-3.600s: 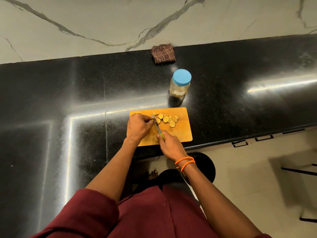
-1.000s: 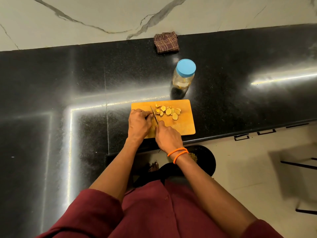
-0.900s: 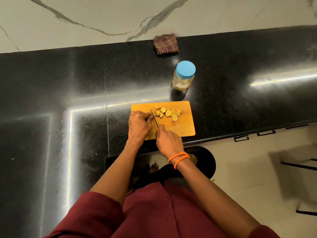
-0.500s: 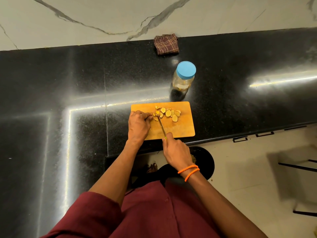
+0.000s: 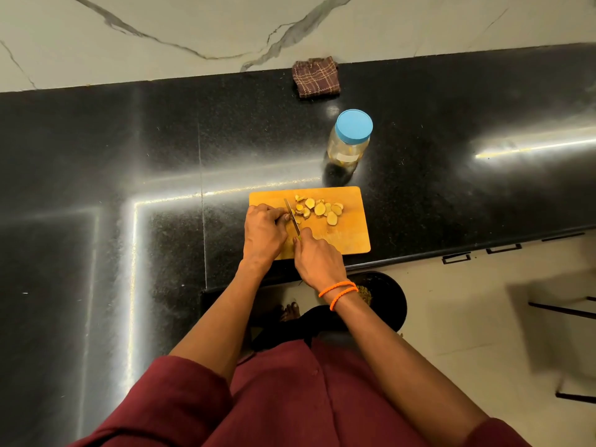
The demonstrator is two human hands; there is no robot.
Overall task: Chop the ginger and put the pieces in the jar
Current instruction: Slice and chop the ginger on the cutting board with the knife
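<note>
- I judge I'm mid-chop: my right hand [image 5: 317, 258] is curled round the handle of the knife [image 5: 292, 218], whose thin metal blade angles across the cutting board [image 5: 350, 235].
- My left hand [image 5: 263, 232] is bunched with its fingertips against the blade's left side, pinning what I take to be the uncut ginger; the piece itself is hidden under the fingers.
- The cut slices [image 5: 319, 209] lie in a loose cluster just right of the blade: pale yellow, flat, roundish coins.
- The jar [image 5: 350, 140] stands beyond the board, apart from it: clear and cylindrical, with its smooth blue lid still on.
- Next, I reckon, comes finishing the stub with my fingertips kept clear of the edge, then unscrewing that lid before any slices go in.
- The board is smooth orange-toned wood with rounded corners; the counter [image 5: 129, 156] is polished black speckled stone. A folded checked cloth [image 5: 316, 79] lies at its far edge.
</note>
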